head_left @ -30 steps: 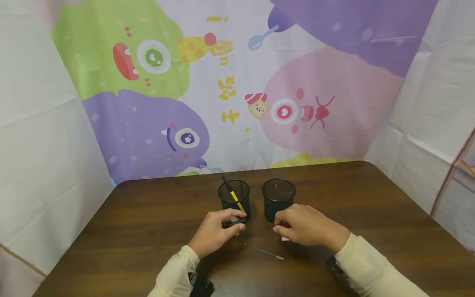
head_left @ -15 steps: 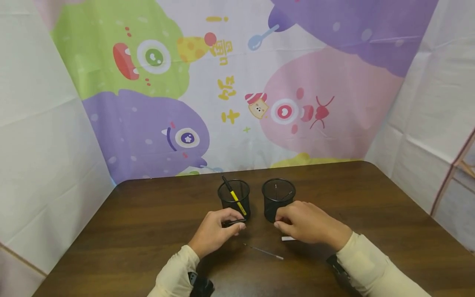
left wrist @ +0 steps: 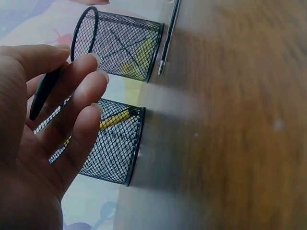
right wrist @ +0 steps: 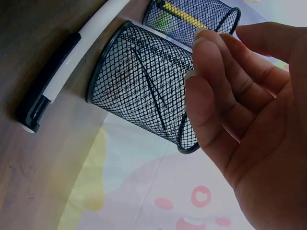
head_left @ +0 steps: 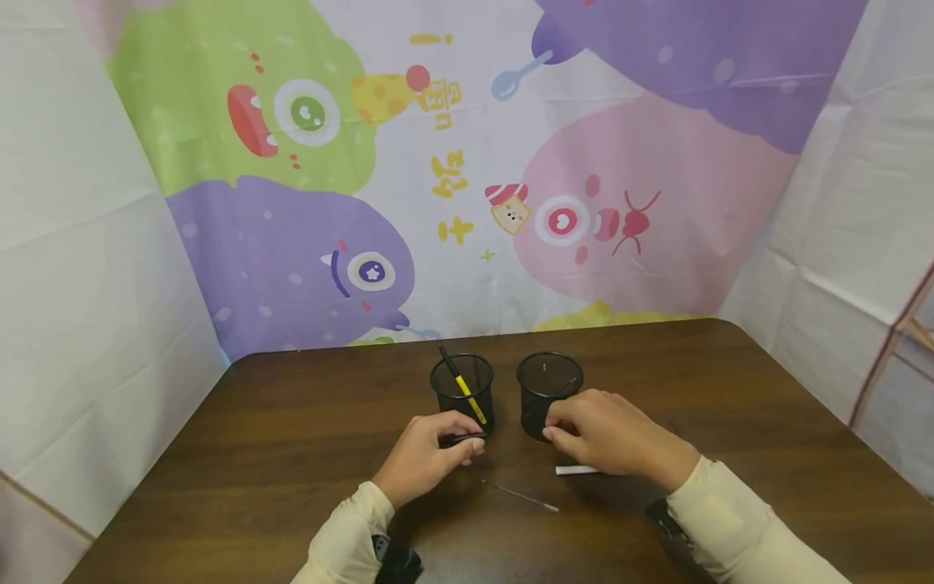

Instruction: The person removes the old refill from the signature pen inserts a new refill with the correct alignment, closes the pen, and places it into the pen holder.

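My left hand [head_left: 430, 450] pinches a short, tapered black pen part [left wrist: 44, 93] between thumb and fingers, in front of the left mesh cup [head_left: 461, 397]. My right hand [head_left: 616, 434] is held by the front of the right mesh cup [head_left: 536, 410], fingers bent and thumb close to the fingertips. No object shows at those fingertips, though a tiny one could be hidden. Below the right hand lies a white pen [right wrist: 79, 55] with a black clip, partly covered in the head view. A thin pen refill [head_left: 520, 495] lies on the table between the hands.
A black and yellow pen [head_left: 461, 385] leans in the left cup. Thin dark sticks [right wrist: 149, 84] stand in the right cup. The brown wooden table [head_left: 255, 454] ends at a cartoon-printed cloth [head_left: 467, 292] behind, with white cloth at both sides.
My right hand has shifted slightly right and up, uncovering more of the white pen. The left hand keeps its hold on the black pen part, almost still.
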The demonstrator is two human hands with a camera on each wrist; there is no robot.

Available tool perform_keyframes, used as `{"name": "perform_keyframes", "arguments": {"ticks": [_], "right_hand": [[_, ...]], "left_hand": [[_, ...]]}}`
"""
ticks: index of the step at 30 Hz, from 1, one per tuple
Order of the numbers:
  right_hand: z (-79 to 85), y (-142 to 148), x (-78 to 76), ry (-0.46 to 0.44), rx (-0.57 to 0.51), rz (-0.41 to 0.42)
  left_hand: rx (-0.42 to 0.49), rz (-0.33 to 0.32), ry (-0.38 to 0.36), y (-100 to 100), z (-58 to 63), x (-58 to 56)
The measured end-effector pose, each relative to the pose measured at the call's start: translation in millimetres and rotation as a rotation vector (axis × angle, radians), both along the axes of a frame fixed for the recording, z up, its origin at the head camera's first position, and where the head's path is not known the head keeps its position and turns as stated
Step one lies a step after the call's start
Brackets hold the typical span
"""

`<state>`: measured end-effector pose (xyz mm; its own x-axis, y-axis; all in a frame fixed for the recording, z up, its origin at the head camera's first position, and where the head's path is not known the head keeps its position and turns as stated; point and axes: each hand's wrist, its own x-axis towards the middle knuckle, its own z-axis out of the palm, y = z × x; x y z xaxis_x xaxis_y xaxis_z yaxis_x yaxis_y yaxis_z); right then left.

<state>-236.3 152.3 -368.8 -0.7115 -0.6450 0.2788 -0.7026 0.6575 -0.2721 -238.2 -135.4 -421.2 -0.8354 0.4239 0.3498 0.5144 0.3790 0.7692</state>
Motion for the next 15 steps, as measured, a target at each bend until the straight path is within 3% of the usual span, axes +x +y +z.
{"name": "perform_keyframes", "arguments": {"ticks": [15], "right_hand": [[8.3, -1.3, -2.5, 0.096, -0.034, -0.024]], "left_hand": [[0.028, -0.033, 0.003, 0.7, -0.7, -0.9]]}}
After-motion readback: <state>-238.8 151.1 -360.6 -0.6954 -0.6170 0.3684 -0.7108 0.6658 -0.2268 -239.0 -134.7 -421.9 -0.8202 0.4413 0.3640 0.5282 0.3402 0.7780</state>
